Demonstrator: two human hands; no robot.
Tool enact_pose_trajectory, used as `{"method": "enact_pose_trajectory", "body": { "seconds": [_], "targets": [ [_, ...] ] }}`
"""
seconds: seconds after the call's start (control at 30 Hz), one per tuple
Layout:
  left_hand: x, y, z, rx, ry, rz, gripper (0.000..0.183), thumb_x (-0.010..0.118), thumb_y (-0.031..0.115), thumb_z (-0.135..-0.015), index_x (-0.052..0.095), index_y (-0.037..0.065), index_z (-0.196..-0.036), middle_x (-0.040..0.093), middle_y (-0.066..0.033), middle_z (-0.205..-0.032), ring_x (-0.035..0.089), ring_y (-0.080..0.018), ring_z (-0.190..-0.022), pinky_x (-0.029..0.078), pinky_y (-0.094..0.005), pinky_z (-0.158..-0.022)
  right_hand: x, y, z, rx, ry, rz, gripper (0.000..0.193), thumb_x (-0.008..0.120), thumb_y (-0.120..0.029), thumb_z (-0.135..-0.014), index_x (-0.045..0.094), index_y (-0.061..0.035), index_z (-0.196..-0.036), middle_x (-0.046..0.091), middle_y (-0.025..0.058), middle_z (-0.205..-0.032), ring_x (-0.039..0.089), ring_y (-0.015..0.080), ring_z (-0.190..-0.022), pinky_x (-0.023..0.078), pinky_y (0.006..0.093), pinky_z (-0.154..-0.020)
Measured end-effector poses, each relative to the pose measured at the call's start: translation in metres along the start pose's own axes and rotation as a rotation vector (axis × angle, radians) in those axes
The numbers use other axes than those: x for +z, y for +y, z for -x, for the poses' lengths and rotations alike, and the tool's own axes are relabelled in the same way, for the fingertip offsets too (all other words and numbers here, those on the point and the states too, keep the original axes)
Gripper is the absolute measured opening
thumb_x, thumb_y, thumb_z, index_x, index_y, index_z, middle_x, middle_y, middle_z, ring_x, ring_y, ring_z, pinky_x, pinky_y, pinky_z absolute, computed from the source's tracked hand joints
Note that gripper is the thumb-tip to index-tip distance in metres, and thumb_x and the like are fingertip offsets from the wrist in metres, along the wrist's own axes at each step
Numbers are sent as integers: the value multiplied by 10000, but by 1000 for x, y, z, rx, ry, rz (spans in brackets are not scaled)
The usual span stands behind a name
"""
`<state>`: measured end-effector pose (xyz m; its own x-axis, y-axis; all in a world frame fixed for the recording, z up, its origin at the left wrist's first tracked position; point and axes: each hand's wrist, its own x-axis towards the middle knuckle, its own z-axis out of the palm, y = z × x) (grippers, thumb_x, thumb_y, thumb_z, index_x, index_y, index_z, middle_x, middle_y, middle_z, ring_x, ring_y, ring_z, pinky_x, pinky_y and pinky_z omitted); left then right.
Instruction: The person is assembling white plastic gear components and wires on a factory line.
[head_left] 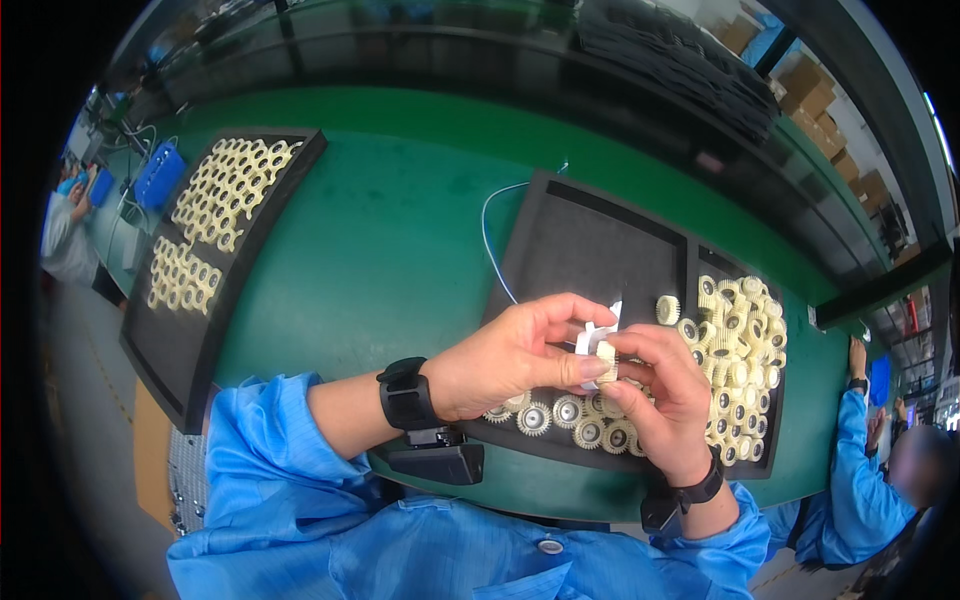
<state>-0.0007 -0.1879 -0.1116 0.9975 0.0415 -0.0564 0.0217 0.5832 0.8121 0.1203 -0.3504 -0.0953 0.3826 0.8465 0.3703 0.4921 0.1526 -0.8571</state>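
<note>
My left hand point(515, 352) is closed on a small white plastic piece point(592, 340), held between thumb and fingers above the near part of a black tray point(590, 240). My right hand point(662, 385) pinches a cream toothed gear point(606, 362) right against that white piece. Fingers partly cover both parts, so I cannot tell whether they are joined. Beneath my hands, several cream gears point(535, 418) with dark or metallic centres lie along the tray's near edge. One loose gear point(667, 310) sits just beyond my right fingers.
A heap of cream gears point(740, 375) fills the tray's right compartment. Rows of cream gears point(235, 185) stand in another black tray point(160, 355) at left. A thin cable point(487, 225) curves over the green table point(385, 215). A co-worker's blue sleeve point(850, 450) is at right.
</note>
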Motion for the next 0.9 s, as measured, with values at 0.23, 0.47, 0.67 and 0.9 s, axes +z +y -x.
{"method": "enact_pose_trajectory", "body": {
  "seconds": [0.23, 0.47, 0.67, 0.9],
  "targets": [
    [2, 5, 1, 93, -34, -130, 475, 626, 75, -906, 435, 11, -1336, 582, -101, -1201, 565, -146, -1102, 484, -287, -915, -5, -9, -4, -364, -13, 441, 352, 709, 38, -751, 609, 15, -1088, 580, 148, -1046, 613, 267, -886, 519, 329, -747],
    [-1, 0, -2, 33, -40, 23, 513, 606, 60, -916, 390, 12, -1378, 565, -108, -1245, 554, -155, -1136, 463, -296, -950, -6, -9, -5, -465, 18, 582, 368, 747, 24, -681, 655, 20, -1037, 619, 149, -1017, 615, 294, -904, 530, 342, -754],
    [4, -6, 1, 62, 29, -50, 516, 599, -32, -886, 384, -20, -1356, 562, -116, -1219, 574, -175, -1118, 503, -323, -941, -3, -11, -2, -371, -23, 452, 421, 681, 90, -706, 612, 43, -1118, 620, 201, -1124, 618, 345, -1001, 516, 398, -862],
    [2, 5, 2, 17, 115, 13, 477, 629, -49, -842, 454, -50, -1285, 621, -129, -1097, 657, -248, -980, 552, -368, -875, -8, -3, 0, -332, 153, 431, 431, 591, 130, -740, 540, 87, -1166, 581, 266, -1193, 597, 379, -1060, 472, 411, -911]
  ]
}}
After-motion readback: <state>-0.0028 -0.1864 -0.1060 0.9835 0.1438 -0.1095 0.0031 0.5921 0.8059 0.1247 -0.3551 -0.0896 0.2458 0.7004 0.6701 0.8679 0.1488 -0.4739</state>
